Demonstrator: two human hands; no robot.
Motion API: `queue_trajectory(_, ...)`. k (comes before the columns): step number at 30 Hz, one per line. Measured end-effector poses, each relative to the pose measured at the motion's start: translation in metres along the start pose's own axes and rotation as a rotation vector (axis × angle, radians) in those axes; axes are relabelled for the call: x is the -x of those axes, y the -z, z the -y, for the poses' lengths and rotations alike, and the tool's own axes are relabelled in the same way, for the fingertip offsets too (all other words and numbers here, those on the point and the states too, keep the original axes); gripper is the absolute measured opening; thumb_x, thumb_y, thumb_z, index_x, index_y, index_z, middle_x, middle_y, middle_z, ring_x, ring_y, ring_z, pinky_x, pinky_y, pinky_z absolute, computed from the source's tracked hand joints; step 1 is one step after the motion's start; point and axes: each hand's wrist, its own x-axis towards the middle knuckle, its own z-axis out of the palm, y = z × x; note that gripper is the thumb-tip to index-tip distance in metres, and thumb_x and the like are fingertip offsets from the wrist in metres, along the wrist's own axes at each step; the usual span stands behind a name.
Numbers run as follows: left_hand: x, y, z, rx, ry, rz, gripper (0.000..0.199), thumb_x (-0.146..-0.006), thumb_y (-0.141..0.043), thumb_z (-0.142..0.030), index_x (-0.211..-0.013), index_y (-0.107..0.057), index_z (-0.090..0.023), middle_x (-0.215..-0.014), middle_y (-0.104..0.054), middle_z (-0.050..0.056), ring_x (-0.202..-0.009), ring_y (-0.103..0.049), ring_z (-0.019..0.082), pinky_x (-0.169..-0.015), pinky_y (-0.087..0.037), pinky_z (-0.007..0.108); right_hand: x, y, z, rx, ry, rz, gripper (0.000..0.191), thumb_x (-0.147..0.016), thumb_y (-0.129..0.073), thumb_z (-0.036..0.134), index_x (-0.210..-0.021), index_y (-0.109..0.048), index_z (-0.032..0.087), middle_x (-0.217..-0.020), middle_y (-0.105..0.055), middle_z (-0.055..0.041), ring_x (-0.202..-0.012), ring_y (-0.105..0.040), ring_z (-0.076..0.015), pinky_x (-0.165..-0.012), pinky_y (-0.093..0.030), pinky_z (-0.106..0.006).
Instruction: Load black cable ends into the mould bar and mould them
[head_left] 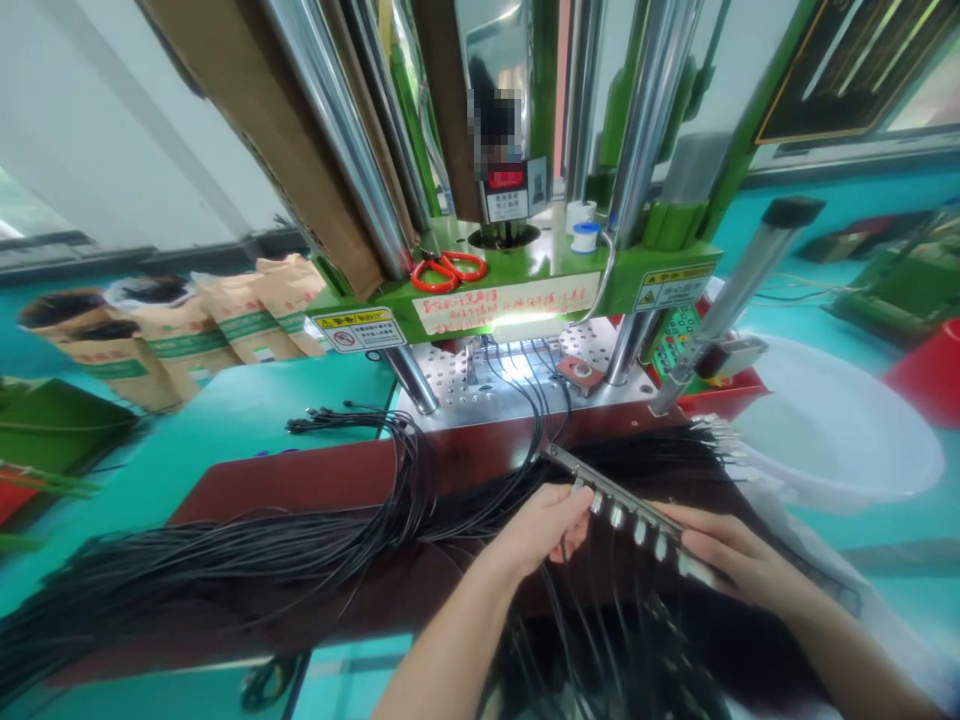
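Note:
Both my hands are at a narrow metal bar (619,492) with several silver cable connectors (616,515) in a row along it. My left hand (551,520) pinches a connector near the bar's left part. At the bar's right end my right hand (724,550) has its fingers closed around it. Thin black cables (600,590) hang down from the connectors towards my lap. Behind the bar, a bundle of black cables (300,540) lies across the dark red table (300,485). More cables run into the lit mould (514,365) of the green press.
The green press (540,270) stands ahead, with red-handled scissors (448,270) and a spool (585,237) on its plate. A small block (581,372) sits beside the mould. At right are a control panel (679,340) and a white tub (840,420). Paper sacks (187,330) stand left.

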Motion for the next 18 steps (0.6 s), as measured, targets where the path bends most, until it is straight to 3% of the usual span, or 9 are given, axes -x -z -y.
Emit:
queue_trajectory(6,-0.001,0.003,0.002,0.025,0.032,0.023,0.048,-0.07,-0.046,-0.061,-0.053,-0.035,-0.017,-0.044,-0.03,-0.009,-0.035,-0.026,0.002,-0.034,-0.018,0.017,-0.001,-0.003,0.009,0.044,0.048,0.024,0.05,-0.083,-0.046,0.047,-0.123,-0.052,0.018,-0.097,-0.066,-0.0092,-0.092,-0.059,-0.0262,-0.078,-0.05,-0.035)
queue_trajectory(14,-0.001,0.005,0.011,-0.056,0.055,0.005,0.046,-0.07,-0.046,-0.06,-0.054,-0.037,-0.018,-0.042,-0.028,-0.009,-0.033,-0.024,0.003,-0.033,-0.018,0.016,0.0,-0.003,0.018,0.188,0.049,0.129,0.05,-0.082,-0.048,0.043,-0.128,-0.046,0.023,-0.077,-0.068,-0.0053,-0.089,-0.06,-0.0288,-0.08,-0.049,-0.038)
queue_trajectory(18,-0.006,0.0,0.009,-0.129,0.026,-0.018,0.043,-0.072,-0.043,-0.058,-0.058,-0.04,-0.018,-0.046,-0.033,-0.008,-0.036,-0.028,0.004,-0.034,-0.022,0.016,0.005,-0.003,0.016,0.173,0.096,0.067,0.048,-0.083,-0.048,0.042,-0.125,-0.05,0.02,-0.107,-0.063,-0.0073,-0.107,-0.051,-0.0305,-0.093,-0.039,-0.043)
